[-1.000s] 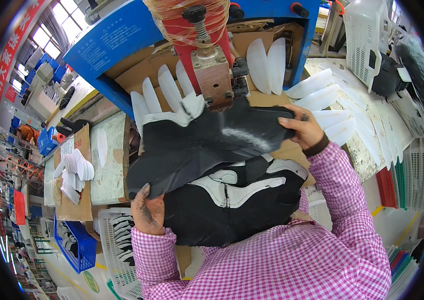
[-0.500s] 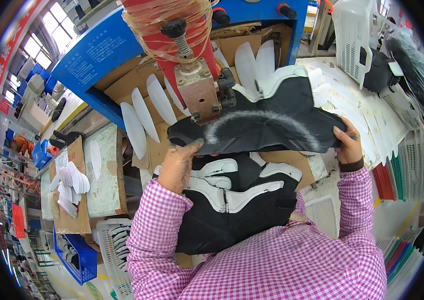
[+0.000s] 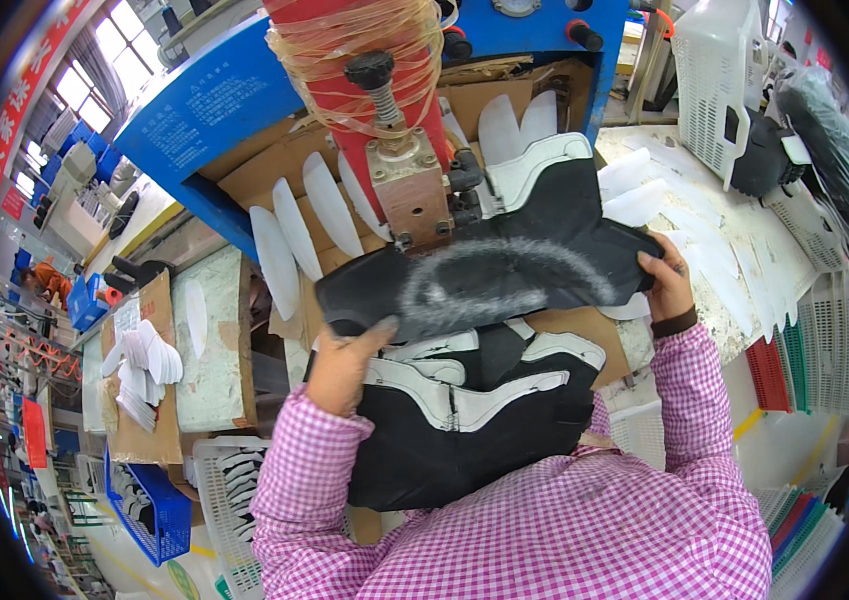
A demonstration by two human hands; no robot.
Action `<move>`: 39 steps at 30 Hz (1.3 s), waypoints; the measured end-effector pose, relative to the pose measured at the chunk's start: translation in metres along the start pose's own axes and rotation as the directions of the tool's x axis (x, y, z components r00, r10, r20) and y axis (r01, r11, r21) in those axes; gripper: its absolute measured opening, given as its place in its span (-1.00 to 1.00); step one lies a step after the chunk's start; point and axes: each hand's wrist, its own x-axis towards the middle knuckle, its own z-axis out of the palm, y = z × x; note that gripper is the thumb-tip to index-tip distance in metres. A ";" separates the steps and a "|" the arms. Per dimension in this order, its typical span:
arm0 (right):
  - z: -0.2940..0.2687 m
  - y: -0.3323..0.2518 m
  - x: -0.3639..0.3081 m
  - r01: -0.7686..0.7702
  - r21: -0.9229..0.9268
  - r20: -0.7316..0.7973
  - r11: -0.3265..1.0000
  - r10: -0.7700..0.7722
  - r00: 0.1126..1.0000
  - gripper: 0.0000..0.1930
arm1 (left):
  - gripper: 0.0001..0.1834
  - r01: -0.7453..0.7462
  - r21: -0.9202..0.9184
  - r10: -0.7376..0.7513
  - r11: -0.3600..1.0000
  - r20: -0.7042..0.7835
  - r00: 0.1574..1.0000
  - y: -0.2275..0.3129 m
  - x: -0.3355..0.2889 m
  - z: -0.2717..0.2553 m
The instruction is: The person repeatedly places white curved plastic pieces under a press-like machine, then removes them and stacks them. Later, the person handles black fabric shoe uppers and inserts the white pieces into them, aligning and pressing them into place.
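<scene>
Both hands stretch a black shoe upper (image 3: 555, 220) with a white-lined collar beneath a machine's metal head (image 3: 411, 196). A powdery white band loops across its face. My left hand (image 3: 343, 366) pinches the near left edge, thumb on top and the other fingers hidden beneath. At the right end my right hand (image 3: 669, 280) grips the edge, its thumb on top. The metal head covers a bit of the far left edge; whether it touches the piece I cannot tell. Closer to me lie more black uppers (image 3: 505, 415) with white collar linings, overlapping one another.
A red arm (image 3: 355, 60) wrapped in clear film carries the head, before a blue machine housing (image 3: 195, 110). White curved pieces (image 3: 273, 262) stand inside it. More white pieces (image 3: 720, 260) fan out at right, others (image 3: 150, 360) pile up at left. Baskets (image 3: 160, 520) stand below.
The upper has shifted left and slightly toward me under the head, with both hands following. The white band has grown from an arc into a loop along the near side.
</scene>
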 end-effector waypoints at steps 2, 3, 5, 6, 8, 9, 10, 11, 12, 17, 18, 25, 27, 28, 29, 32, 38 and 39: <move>0.010 0.011 -0.006 0.048 0.004 0.209 0.999 -0.048 0.977 -0.61 | -0.51 -0.057 -0.025 0.052 0.998 -0.162 0.985 0.010 -0.010 -0.017; 0.022 0.020 -0.008 0.040 -0.030 0.245 0.999 -0.031 0.969 -0.61 | -0.52 -0.078 -0.003 0.076 0.997 -0.157 0.985 0.022 -0.013 -0.036; 0.049 0.037 -0.011 0.016 -0.125 0.285 0.992 0.021 0.958 -0.60 | -0.51 -0.042 -0.016 0.035 0.999 -0.315 0.948 0.038 -0.023 -0.064; 0.061 0.044 -0.009 -0.043 -0.069 0.305 0.997 0.062 0.950 -0.58 | -0.51 0.010 -0.059 -0.032 0.998 -0.373 0.927 0.045 -0.031 -0.076; 0.071 0.046 -0.003 -0.055 -0.066 0.289 0.996 0.072 0.955 -0.58 | -0.52 -0.023 -0.028 0.013 0.999 -0.313 0.950 0.045 -0.037 -0.079; 0.069 0.043 0.001 -0.008 -0.062 0.307 0.998 0.027 0.951 -0.58 | -0.52 -0.024 0.017 0.028 1.000 -0.310 0.950 0.039 -0.039 -0.072; 0.064 0.039 0.003 -0.017 0.028 0.260 0.999 0.010 0.966 -0.59 | -0.54 -0.093 0.165 0.133 0.982 -0.252 0.958 0.031 -0.038 -0.062; 0.054 0.032 0.005 0.007 0.128 0.255 0.992 -0.039 0.966 -0.60 | -0.57 -0.050 0.221 0.108 0.974 -0.259 0.960 0.021 -0.037 -0.048; 0.038 0.023 0.002 -0.016 0.129 0.237 0.992 -0.015 0.972 -0.59 | -0.60 -0.024 0.111 0.052 0.993 -0.251 0.967 0.011 -0.036 -0.034; 0.000 0.017 -0.019 -0.042 0.078 0.199 0.996 0.025 0.980 -0.62 | -0.51 -0.013 0.035 0.016 0.999 -0.078 0.997 0.008 -0.038 -0.020; 0.005 0.021 -0.020 -0.047 0.085 0.235 0.995 0.026 0.972 -0.62 | -0.50 -0.007 0.047 0.011 0.999 -0.087 0.996 0.012 -0.042 -0.026; 0.105 0.054 0.001 -0.163 0.062 0.418 0.985 0.123 0.900 -0.60 | -0.45 -0.067 -0.005 0.056 0.998 -0.489 0.870 0.041 -0.075 -0.100; 0.131 0.054 0.007 -0.174 0.091 0.493 0.981 0.107 0.864 -0.61 | -0.44 -0.117 -0.059 0.072 0.991 -0.503 0.861 0.047 -0.072 -0.117; 0.139 0.051 0.011 -0.179 0.063 0.481 0.982 0.127 0.867 -0.62 | -0.53 -0.246 -0.045 0.196 0.968 -0.473 0.859 0.047 -0.070 -0.119; 0.143 0.049 0.014 -0.171 0.050 0.489 0.984 0.125 0.863 -0.62 | -0.56 -0.223 -0.033 0.177 0.974 -0.499 0.848 0.049 -0.067 -0.122; 0.139 0.040 0.021 -0.156 0.134 0.506 0.979 0.068 0.860 -0.61 | -0.71 -0.132 -0.041 0.096 0.990 -0.489 0.867 0.052 -0.055 -0.117; 0.075 0.007 0.023 0.013 0.139 0.320 0.990 -0.057 0.946 -0.61 | -0.67 -0.150 -0.117 0.114 0.982 -0.265 0.957 0.011 -0.001 -0.079; 0.069 0.003 0.021 0.012 0.120 0.260 0.993 -0.043 0.965 -0.60 | -0.76 -0.091 -0.075 0.060 0.993 -0.345 0.937 0.009 0.003 -0.079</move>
